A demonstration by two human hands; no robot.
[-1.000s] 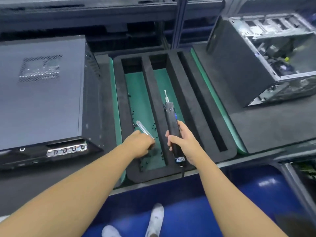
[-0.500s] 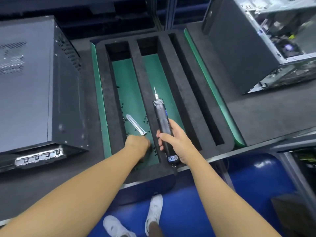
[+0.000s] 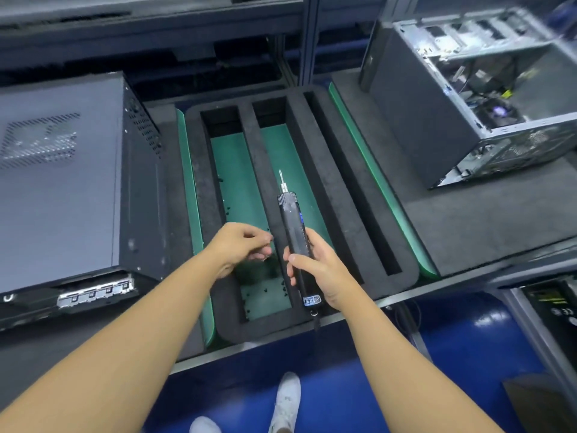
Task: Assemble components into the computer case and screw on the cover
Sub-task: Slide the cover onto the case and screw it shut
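While the right hand [image 3: 324,270] grips the screwdriver [image 3: 292,226], the left hand [image 3: 240,245] hovers curled

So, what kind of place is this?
Most likely a computer assembly line workstation: a closed computer case on the left, an open case showing its internals on the right, and an electric screwdriver held in the right hand over a foam tray of loose screws.
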